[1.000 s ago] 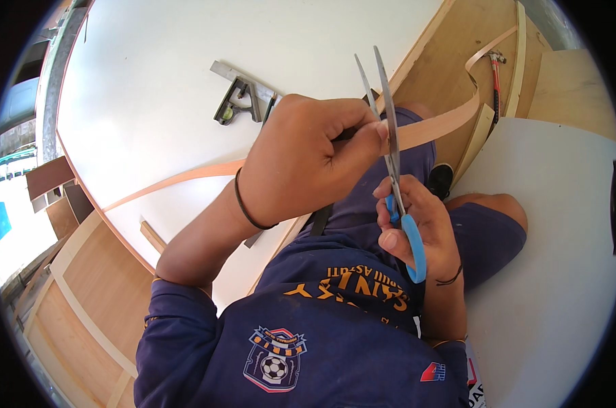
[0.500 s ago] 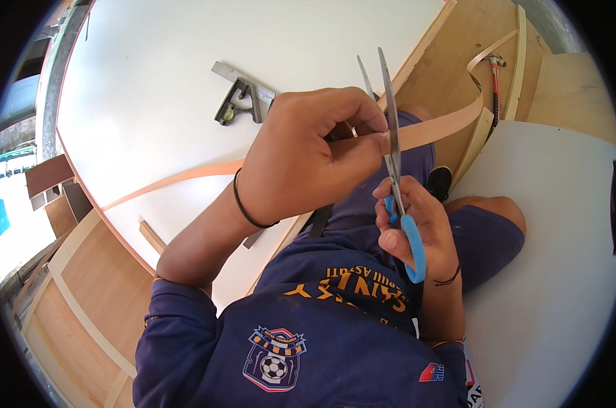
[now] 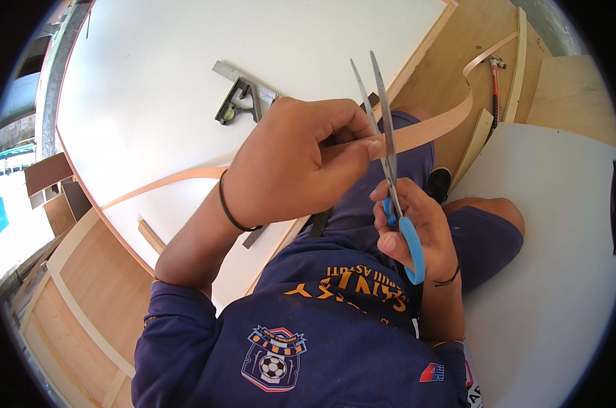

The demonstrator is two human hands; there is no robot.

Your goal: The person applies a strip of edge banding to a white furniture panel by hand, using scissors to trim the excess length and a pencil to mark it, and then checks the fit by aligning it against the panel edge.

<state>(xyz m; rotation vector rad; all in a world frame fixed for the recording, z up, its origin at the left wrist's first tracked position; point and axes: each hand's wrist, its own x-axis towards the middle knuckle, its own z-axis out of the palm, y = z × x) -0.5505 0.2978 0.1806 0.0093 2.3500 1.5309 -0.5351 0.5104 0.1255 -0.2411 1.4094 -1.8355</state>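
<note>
My left hand (image 3: pixel 301 160) pinches a long, thin wood-coloured edging strip (image 3: pixel 430 132) between thumb and fingers. From there the strip runs left across the white panel and, on the other side, curls up to the far right. My right hand (image 3: pixel 416 231) is closed round the blue handles of a pair of scissors (image 3: pixel 391 146), its blades pointing up and slightly parted. The strip passes at the blades, just right of my left fingertips. Whether it is cut there I cannot tell.
A combination square (image 3: pixel 238 102) lies on the white panel (image 3: pixel 151 75). At the far right a hammer (image 3: pixel 495 88) rests by wooden battens. Another pale panel (image 3: pixel 546 204) is at my right. Wooden frames (image 3: pixel 97 285) stand at the lower left.
My left hand has shifted slightly left and down with the strip. The scissors' blades have tilted a little left; my right hand has barely moved.
</note>
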